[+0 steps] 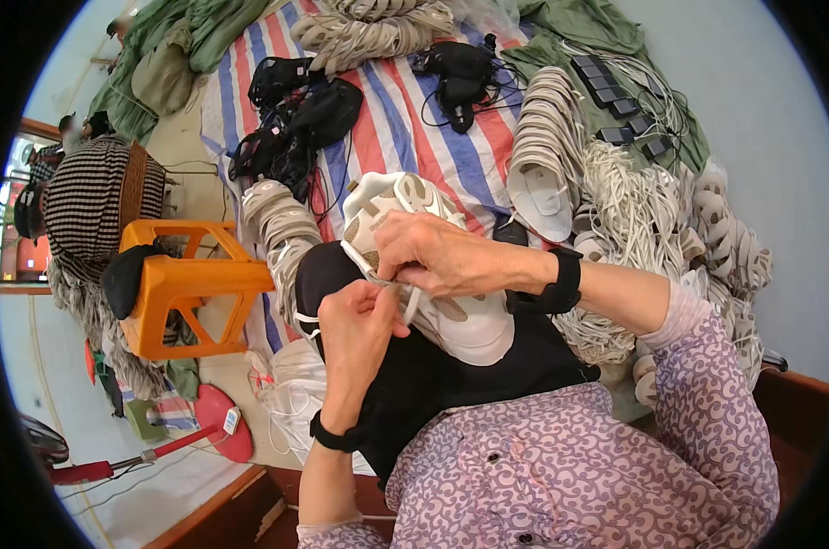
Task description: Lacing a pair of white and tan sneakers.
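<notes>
A white and beige sneaker point(469, 331) lies on my lap, over black trousers, with its toe toward me. My right hand point(446, 256) reaches across the upper of the shoe, its fingers closed in a pinch at the lacing. Just below and to the left, my left hand point(357, 331) also pinches, its fingertips close to the right ones. Between them a piece of white shoelace point(413, 304) shows. The fingers partly hide the eyelets and the rest of the lace. Each wrist wears a black band.
Stacks of beige shoe uppers point(547, 137) and a heap of white laces point(629, 197) lie to the right. An orange stool point(190, 279) stands left. Black bundles with cords point(318, 114) lie on the striped sheet point(387, 110) ahead. Black boxes point(606, 84) sit far right.
</notes>
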The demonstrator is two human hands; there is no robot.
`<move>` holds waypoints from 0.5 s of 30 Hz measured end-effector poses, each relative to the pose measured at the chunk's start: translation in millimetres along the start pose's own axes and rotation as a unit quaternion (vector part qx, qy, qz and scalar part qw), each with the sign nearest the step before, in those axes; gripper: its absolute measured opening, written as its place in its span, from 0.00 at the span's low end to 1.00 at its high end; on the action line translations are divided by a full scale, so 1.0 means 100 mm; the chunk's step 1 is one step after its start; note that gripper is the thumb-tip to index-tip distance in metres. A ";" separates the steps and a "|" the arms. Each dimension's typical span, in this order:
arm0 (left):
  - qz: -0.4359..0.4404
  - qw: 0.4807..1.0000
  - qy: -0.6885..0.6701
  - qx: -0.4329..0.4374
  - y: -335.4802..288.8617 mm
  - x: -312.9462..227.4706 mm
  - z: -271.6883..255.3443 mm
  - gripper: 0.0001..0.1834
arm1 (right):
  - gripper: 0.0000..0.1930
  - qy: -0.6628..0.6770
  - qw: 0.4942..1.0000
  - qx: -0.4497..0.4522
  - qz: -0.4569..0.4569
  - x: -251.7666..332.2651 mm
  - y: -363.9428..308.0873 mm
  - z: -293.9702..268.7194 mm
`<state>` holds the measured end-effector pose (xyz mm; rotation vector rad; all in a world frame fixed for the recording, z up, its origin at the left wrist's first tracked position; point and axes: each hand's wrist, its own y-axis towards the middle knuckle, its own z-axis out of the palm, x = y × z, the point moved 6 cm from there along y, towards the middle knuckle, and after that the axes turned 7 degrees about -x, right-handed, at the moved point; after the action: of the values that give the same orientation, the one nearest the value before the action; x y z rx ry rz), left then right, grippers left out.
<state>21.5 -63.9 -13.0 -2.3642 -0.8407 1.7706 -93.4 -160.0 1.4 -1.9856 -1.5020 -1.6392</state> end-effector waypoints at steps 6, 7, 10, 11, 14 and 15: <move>-0.033 0.998 -0.056 0.024 -0.04 0.14 -0.10 0.12 | 0.06 0.051 0.997 0.043 0.029 -0.10 0.07 0.02; -0.021 0.997 -0.062 0.028 -0.03 0.16 -0.06 0.12 | 0.06 0.050 0.997 0.051 0.028 -0.11 0.09 0.03; -0.002 0.996 -0.082 -0.021 -0.02 0.18 -0.01 0.11 | 0.06 0.031 0.995 0.081 0.044 -0.14 0.15 0.07; 0.003 0.996 -0.086 -0.033 -0.04 0.18 0.00 0.10 | 0.06 0.048 0.996 0.066 0.022 -0.10 0.16 0.04; -0.001 0.996 -0.072 -0.053 -0.09 0.13 -0.05 0.10 | 0.03 0.006 0.995 0.099 0.021 -0.06 0.14 0.09; -0.003 0.997 -0.051 -0.060 -0.10 0.11 -0.08 0.09 | 0.04 -0.042 0.994 0.091 -0.032 0.02 0.13 0.08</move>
<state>26.4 -48.3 -16.1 -2.3553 -0.9930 1.9030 -78.9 -160.0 5.8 -1.9486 -1.6943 -1.3991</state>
